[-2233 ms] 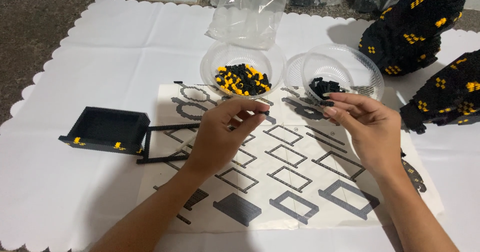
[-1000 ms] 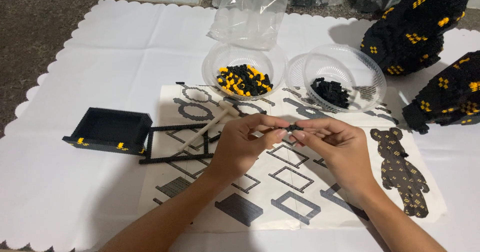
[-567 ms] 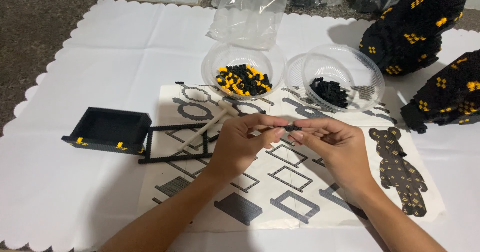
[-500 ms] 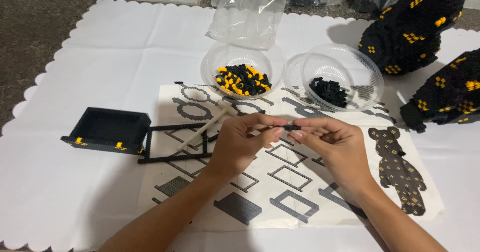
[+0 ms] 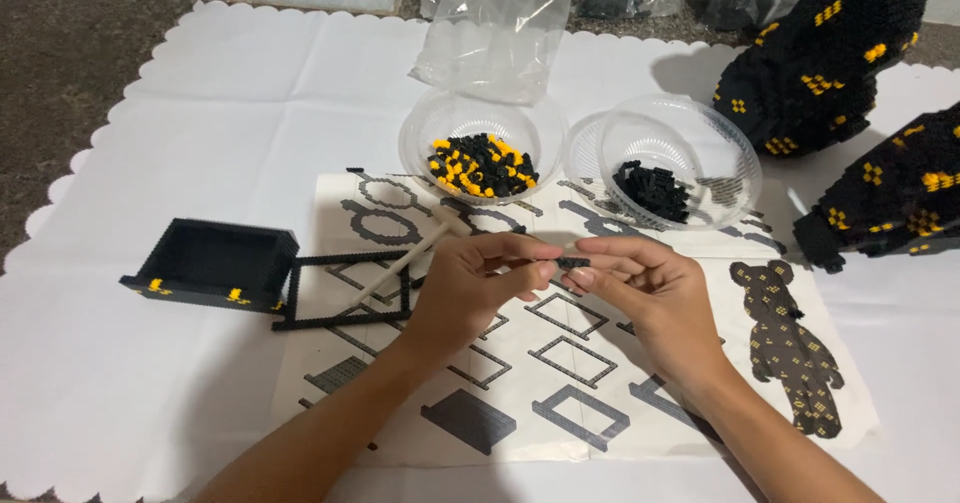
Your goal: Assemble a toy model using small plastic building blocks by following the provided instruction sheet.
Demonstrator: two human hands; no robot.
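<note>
Far to the left of the left hand point(image 5: 470, 288), a black open box built of small bricks point(image 5: 213, 265) with a few yellow studs is seen on the white scalloped cloth point(image 5: 160, 113), and a flat black brick frame point(image 5: 345, 288) is joined to it, reaching almost to the left wrist. A pale stick-like tool point(image 5: 410, 258) lies across that frame, its end close by the left knuckles; whether it is touched cannot be told. The left hand is curled nearly closed, and a tiny black brick piece point(image 5: 573, 262) is pinched at its fingertips. The same piece is met from the other side by the right hand point(image 5: 650, 293), whose thumb and forefinger are closed on it, so that it is held between both hands just above the printed instruction sheet point(image 5: 560, 403). Beyond the left hand stands a clear bowl of black and yellow bricks point(image 5: 483, 163); beyond the right hand stands a clear bowl of black bricks point(image 5: 655, 185). Well off to the right, large black brick figures point(image 5: 830, 53) are set. The joining is judged best done with the studs lined up squarely and the pressure kept even between fingertips. Compared with half a second earlier, the hands and piece are found almost unmoved.
</note>
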